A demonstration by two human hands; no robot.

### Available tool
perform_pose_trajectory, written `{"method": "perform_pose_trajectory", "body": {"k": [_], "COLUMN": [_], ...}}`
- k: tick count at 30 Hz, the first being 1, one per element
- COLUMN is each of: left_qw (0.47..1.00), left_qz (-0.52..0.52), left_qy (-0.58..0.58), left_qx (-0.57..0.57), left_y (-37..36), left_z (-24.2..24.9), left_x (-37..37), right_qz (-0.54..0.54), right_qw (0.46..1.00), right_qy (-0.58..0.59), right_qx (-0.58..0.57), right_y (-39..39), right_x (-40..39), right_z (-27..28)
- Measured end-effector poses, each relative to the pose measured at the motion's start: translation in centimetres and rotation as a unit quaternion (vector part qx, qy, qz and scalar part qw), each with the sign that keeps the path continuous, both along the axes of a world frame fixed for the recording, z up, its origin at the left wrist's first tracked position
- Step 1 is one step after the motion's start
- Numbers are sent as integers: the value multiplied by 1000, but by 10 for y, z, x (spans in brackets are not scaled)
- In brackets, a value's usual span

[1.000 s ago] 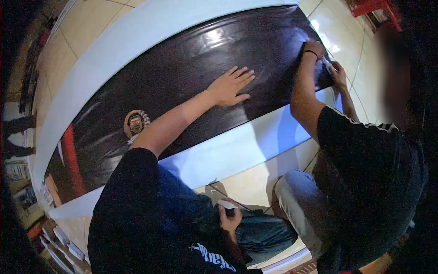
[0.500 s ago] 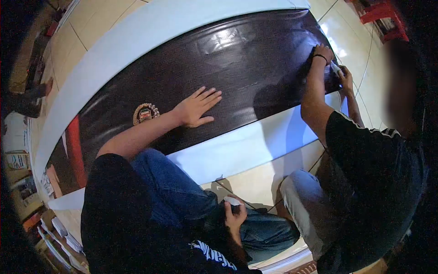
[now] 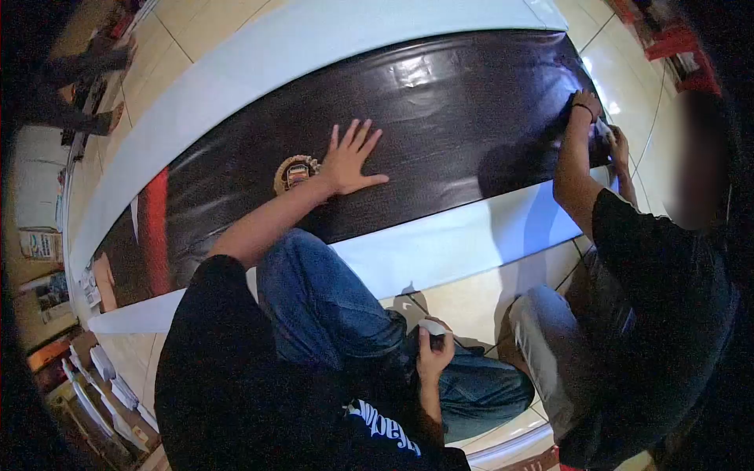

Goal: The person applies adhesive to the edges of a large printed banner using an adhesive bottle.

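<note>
My left hand [image 3: 351, 162] lies flat on a dark, glossy printed sheet [image 3: 440, 118], its fingers spread wide. Just beside its wrist is a round gold emblem [image 3: 297, 174] printed on the sheet, partly covered by my forearm. Low over my lap, my right hand [image 3: 434, 357] is closed around a small white object [image 3: 431, 326] with a rounded end, its kind unclear. White margins [image 3: 440, 250] border the sheet, and a red stripe [image 3: 157, 231] crosses its left part.
At the right, a co-worker in a black shirt [image 3: 660, 314] crouches, both hands [image 3: 601, 118] at the sheet's far right corner with something white. Another person's feet [image 3: 112, 119] stand at the upper left. Stacked papers [image 3: 110, 392] are at the lower left, and a red item [image 3: 675, 47] is upper right.
My left hand has slid left over the sheet, closer to the emblem, and its fingers have spread wider. The whole view has shifted. My right hand keeps the white object.
</note>
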State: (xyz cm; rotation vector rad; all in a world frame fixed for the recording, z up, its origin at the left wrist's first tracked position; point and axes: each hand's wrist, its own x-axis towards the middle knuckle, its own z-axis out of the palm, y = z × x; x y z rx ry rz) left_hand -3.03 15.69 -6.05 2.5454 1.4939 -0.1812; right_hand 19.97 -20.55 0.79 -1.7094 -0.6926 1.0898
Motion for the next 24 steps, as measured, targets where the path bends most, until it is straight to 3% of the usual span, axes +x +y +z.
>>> {"method": "perform_pose_trajectory", "body": {"k": [5,6,8,10,11,14,15,17,20,24], "left_qw": [997,997,996,990,993,993,994,999,995,985], "left_qz": [57,41,45,-92,-68,-107,-98,20,90,159], "left_qy": [-19,-36,-29,-101,-84,-23,-21,-32,-38,-46], "left_qx": [46,57,68,46,46,39,41,-3,12,38], "left_y": [8,10,8,-1,-16,-67,-85,-121,-150,-160], "left_z": [-14,-21,-33,-39,-33,-16,-16,-21,-14,-5], "left_x": [34,29,4,-43,-77,-157,-182,-231,-284,-302], "right_qz": [-1,-2,-3,-44,-8,1,8,17,34,65], "right_qw": [999,998,998,999,997,997,996,998,985,980], "right_qy": [-52,-61,-59,-14,-76,-71,-82,-65,-166,-187], "right_qx": [13,15,7,-2,8,4,22,21,36,36], "right_y": [-4,16,-1,-8,-10,-11,-10,-7,-7,-9], "right_x": [1,-5,-3,-3,1,2,2,1,1,7], "right_z": [-8,15,0,-10,-15,-15,-19,-17,-18,-22]}}
